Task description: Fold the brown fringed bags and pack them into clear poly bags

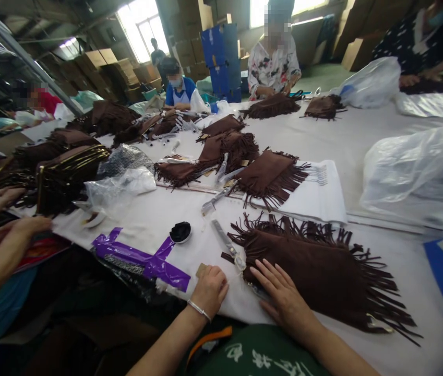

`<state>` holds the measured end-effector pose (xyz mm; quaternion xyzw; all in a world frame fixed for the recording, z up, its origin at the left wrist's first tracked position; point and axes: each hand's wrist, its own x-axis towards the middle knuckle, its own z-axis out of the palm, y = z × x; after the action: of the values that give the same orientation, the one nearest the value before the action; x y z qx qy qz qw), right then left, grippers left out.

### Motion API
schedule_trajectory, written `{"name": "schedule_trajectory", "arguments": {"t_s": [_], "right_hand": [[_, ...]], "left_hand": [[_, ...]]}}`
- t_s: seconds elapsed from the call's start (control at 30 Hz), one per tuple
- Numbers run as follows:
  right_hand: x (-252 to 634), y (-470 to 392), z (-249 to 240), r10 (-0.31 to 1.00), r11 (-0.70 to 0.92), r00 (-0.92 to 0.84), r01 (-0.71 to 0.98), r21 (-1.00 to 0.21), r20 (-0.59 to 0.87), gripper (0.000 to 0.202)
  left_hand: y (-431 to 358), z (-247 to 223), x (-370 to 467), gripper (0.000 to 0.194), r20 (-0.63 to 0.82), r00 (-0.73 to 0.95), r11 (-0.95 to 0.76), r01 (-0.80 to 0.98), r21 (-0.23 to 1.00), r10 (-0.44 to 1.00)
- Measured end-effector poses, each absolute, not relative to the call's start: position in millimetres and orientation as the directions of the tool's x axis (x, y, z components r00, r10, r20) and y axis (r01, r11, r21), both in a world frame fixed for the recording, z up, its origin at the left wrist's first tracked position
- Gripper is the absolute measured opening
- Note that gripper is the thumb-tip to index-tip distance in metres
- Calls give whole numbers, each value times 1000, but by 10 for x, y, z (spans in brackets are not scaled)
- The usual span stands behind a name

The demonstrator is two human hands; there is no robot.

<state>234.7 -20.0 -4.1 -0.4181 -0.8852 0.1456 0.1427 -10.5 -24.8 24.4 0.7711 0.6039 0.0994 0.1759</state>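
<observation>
A dark brown fringed bag [307, 261] lies flat on the white table in front of me. My right hand [286, 300] rests on its near left end, fingers stretched out and flat. A grey-white wrapped strip [223, 237] lies at the bag's left corner, by the metal fitting. Left of the bag, my left hand [210, 287] is at the table edge with its fingers curled together. A small tan piece [201, 270] pokes out from these fingers; whether it is card or sponge I cannot make out.
Purple tape [139, 258] holds down something at the table edge, near a small cup of black material [181, 232]. More fringed bags [270, 175] lie beyond, with clear plastic [121, 190] and a plastic heap [417, 172]. Co-workers' arms [6, 250] are at left; others work across the table.
</observation>
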Motion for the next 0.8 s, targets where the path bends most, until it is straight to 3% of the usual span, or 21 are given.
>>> {"name": "schedule_trajectory", "arguments": {"t_s": [0.1,0.23,0.37,0.53,0.67,0.73,0.8], "right_hand": [[2415,-246,-67,769,617,-617,650,-444,165,62],[2466,-292,-100,824,534,-522,586,-610,220,48],[2406,-231,-45,906,389,-359,504,-771,223,48],[2283,-113,65,937,236,-318,268,-934,145,65],[2295,-83,128,979,-32,-202,51,-998,-42,43],[2335,-57,158,976,-120,-189,-49,-992,-109,36],[2390,-4,173,974,-146,-184,-72,-987,-130,38]], "left_hand": [[-235,332,-49,8,-202,182,-36,822,569,962],[-50,491,2,21,-466,237,341,423,840,853],[167,570,213,34,-490,319,458,175,872,811],[261,563,594,43,-537,393,596,-36,802,746],[306,500,611,41,-472,414,523,-12,852,779],[373,443,498,32,-346,363,294,192,936,865],[469,379,336,25,-170,311,19,434,901,935]]}}
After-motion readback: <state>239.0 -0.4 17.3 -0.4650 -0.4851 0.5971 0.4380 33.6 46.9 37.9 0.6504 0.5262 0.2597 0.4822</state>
